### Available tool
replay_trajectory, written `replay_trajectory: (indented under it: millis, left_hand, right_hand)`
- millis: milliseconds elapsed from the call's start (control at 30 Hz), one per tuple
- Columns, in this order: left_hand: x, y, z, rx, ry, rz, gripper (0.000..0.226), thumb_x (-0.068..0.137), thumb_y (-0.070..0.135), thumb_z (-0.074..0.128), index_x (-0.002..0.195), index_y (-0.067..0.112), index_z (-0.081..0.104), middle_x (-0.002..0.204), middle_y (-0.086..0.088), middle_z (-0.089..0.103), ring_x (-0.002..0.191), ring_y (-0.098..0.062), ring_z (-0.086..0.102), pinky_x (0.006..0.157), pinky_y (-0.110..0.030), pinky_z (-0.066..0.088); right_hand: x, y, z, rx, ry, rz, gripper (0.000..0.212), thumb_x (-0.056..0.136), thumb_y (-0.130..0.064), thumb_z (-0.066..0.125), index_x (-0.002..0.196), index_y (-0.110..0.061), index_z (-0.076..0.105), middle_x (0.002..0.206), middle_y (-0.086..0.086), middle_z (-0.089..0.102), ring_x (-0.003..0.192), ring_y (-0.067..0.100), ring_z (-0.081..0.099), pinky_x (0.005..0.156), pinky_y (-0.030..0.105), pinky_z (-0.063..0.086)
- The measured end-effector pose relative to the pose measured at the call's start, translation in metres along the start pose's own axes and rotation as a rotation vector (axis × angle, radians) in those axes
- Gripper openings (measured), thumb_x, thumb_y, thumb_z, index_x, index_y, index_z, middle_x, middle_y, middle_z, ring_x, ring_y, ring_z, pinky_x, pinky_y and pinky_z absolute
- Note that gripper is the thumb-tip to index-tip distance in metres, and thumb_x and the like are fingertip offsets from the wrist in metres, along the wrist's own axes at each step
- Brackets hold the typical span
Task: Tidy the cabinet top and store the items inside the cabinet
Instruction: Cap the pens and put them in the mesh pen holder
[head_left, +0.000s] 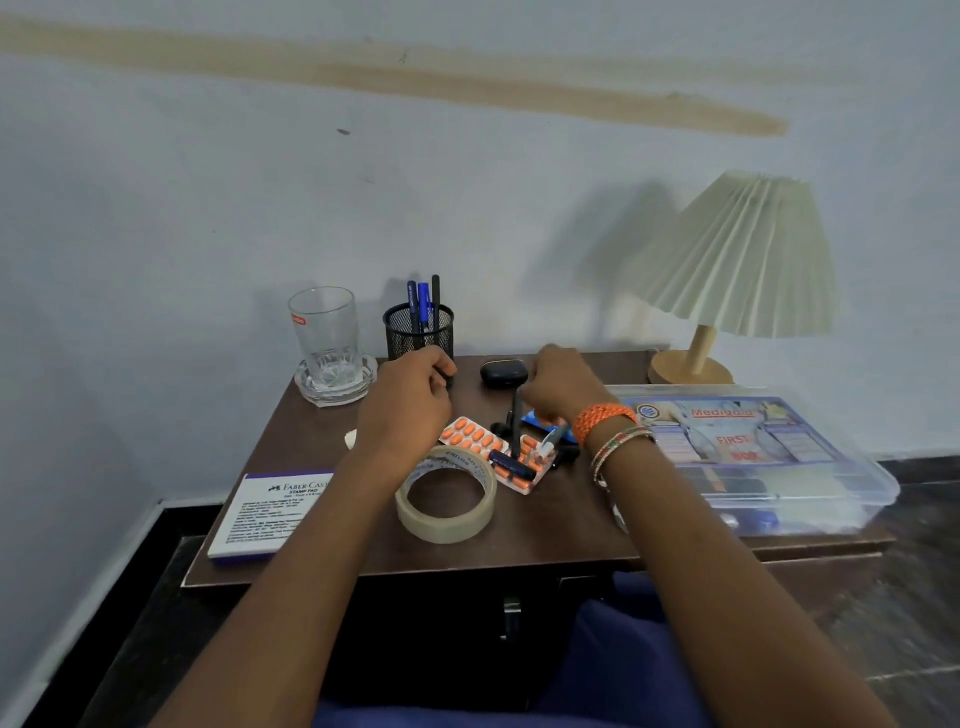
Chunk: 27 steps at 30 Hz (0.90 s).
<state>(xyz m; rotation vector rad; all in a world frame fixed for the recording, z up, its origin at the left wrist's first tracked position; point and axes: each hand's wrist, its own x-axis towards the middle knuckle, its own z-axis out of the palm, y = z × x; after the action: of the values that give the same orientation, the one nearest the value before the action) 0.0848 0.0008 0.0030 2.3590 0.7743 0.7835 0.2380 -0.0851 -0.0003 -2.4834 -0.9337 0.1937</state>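
Little looks done: the counter (332, 551) carries a stamp pad box (270, 512), glass (326, 332), pen holder (418, 330), tape roll (447, 499), pill strips (470, 435) and first-aid box (748, 457). Left hand (410, 400) curls by the holder, contents unclear; right hand (558, 387) pinches a pen (515, 421).

A dark brown wooden worktop (545, 525) holds a flat roll of clear tape (447, 499), orange pill strips (470, 434), loose dark pens (511, 465), a white stamp pad box (267, 512) and a clear plastic first aid box (753, 457).
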Motion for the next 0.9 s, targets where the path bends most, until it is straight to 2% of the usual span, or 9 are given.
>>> replay_trajectory:
  millis: [133,367,633,700,733,767,833,900]
  left_hand:
    - [0.002,0.0,0.005,0.03,-0.009,0.012,0.026,0.088,0.003,0.049,0.1,0.021,0.064,0.087,0.005,0.062,0.087,-0.016,0.061,0.081,-0.042,0.053]
    - [0.003,-0.006,0.002,0.046,-0.022,0.0,0.026,0.089,0.003,0.049,0.098,0.02,0.066,0.093,-0.001,0.067,0.088,-0.017,0.062,0.081,-0.042,0.054]
    - [0.001,-0.009,-0.001,0.04,-0.03,-0.011,0.026,0.089,0.003,0.049,0.096,0.021,0.066,0.092,0.0,0.066,0.087,-0.017,0.062,0.082,-0.042,0.054]
    - [0.001,-0.009,-0.002,0.032,-0.029,-0.012,0.025,0.089,0.003,0.049,0.096,0.02,0.067,0.092,0.0,0.066,0.087,-0.016,0.061,0.081,-0.04,0.054]
    - [0.0,-0.009,-0.002,0.026,-0.03,-0.014,0.025,0.089,0.003,0.049,0.096,0.02,0.067,0.091,0.0,0.066,0.087,-0.015,0.061,0.081,-0.039,0.054]
    - [0.0,-0.008,-0.003,0.018,-0.034,-0.016,0.025,0.09,0.003,0.049,0.096,0.02,0.067,0.091,0.001,0.066,0.086,-0.014,0.061,0.08,-0.036,0.053]
    - [0.0,-0.008,-0.004,-0.015,-0.055,-0.026,0.024,0.09,0.004,0.049,0.097,0.018,0.067,0.089,0.002,0.064,0.085,-0.012,0.059,0.076,-0.029,0.05]
    - [0.001,-0.008,-0.006,-0.104,-0.085,-0.057,0.022,0.091,0.005,0.049,0.097,0.018,0.066,0.087,0.003,0.064,0.081,-0.01,0.059,0.068,-0.021,0.046]
  right_hand:
    - [-0.007,-0.006,0.002,-0.156,-0.106,0.061,0.037,0.083,-0.029,0.067,0.113,-0.009,0.058,0.113,0.009,0.063,0.103,0.027,0.061,0.075,0.031,0.046]
    - [-0.008,-0.012,0.009,-0.118,-0.221,0.085,0.045,0.084,-0.024,0.069,0.121,-0.004,0.054,0.119,0.013,0.062,0.104,0.027,0.063,0.079,0.029,0.05]
    - [-0.007,-0.013,0.015,-0.088,-0.264,0.12,0.052,0.081,-0.032,0.072,0.121,-0.004,0.054,0.121,0.013,0.061,0.104,0.026,0.063,0.081,0.031,0.052]
    - [-0.006,-0.014,0.016,-0.076,-0.283,0.129,0.047,0.081,-0.035,0.071,0.116,-0.006,0.056,0.114,0.011,0.063,0.096,0.023,0.062,0.07,0.027,0.051]
    - [-0.005,-0.014,0.015,-0.052,-0.292,0.14,0.038,0.083,-0.035,0.07,0.106,-0.008,0.058,0.103,0.009,0.064,0.087,0.021,0.063,0.063,0.024,0.048]
    - [-0.005,-0.013,0.012,-0.005,-0.294,0.158,0.028,0.085,-0.034,0.067,0.092,-0.009,0.057,0.086,0.007,0.065,0.072,0.017,0.062,0.056,0.022,0.046]
    - [-0.005,-0.011,0.003,0.139,-0.292,0.206,0.03,0.089,-0.032,0.061,0.071,-0.01,0.052,0.052,0.001,0.057,0.036,0.008,0.05,0.036,0.016,0.038]
    - [-0.007,-0.011,-0.008,0.301,-0.282,0.234,0.032,0.091,-0.03,0.057,0.067,-0.009,0.052,0.041,0.0,0.049,0.022,0.006,0.037,0.03,0.011,0.03]
